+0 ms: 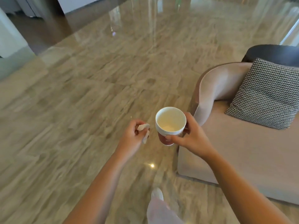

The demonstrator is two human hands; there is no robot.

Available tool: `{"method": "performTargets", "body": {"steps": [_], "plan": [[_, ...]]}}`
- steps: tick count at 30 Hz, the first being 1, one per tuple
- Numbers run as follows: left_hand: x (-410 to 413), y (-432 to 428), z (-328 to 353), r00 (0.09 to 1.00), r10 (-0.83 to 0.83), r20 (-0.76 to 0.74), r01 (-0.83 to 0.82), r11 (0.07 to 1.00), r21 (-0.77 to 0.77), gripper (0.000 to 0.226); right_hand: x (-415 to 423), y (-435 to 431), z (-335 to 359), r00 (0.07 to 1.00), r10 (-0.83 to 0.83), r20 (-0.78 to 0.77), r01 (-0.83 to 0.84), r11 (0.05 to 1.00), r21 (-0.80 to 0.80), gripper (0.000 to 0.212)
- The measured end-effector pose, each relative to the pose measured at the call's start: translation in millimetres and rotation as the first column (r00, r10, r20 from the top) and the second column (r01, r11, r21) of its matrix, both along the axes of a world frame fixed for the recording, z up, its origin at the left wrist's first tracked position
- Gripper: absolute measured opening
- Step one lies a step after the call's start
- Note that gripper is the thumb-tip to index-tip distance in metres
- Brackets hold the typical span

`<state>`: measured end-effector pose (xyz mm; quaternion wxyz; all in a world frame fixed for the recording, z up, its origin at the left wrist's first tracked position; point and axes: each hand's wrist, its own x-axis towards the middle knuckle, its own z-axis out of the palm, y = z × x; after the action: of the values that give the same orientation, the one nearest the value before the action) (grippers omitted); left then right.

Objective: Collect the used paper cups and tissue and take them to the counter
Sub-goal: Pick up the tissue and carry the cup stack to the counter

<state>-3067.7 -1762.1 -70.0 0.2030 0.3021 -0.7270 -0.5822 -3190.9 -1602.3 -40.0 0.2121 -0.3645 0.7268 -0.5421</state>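
While the shiny stone floor [97, 88] is seen below, a stack of paper cups [169, 125] is held upright in the right hand [192, 139]. The fingers and thumb are curled round the red sides of the stack, and the white inside of the top cup is shown. Several rims are packed one under the other. A crumpled white tissue [144, 130] is pinched in the left hand [132, 136], whose fingers are bent round it. The tissue is kept just beside the cups, but they are not touching. Both are held in the air above the floor. A beige sofa [234, 143] is seen on the right, and a checked cushion [265, 94] is leaned on it.
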Motion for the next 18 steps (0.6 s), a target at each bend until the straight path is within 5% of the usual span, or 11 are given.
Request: {"method": "performTargets", "body": {"steps": [18], "plan": [[-262.7, -279.1, 11.8, 0.998, -0.035, 0.055, 0.039, 0.998, -0.055, 0.010, -256.0, -271.1, 1.9, 1.000, -0.021, 0.003, 0.021, 1.000, 0.013, 0.062]]}}
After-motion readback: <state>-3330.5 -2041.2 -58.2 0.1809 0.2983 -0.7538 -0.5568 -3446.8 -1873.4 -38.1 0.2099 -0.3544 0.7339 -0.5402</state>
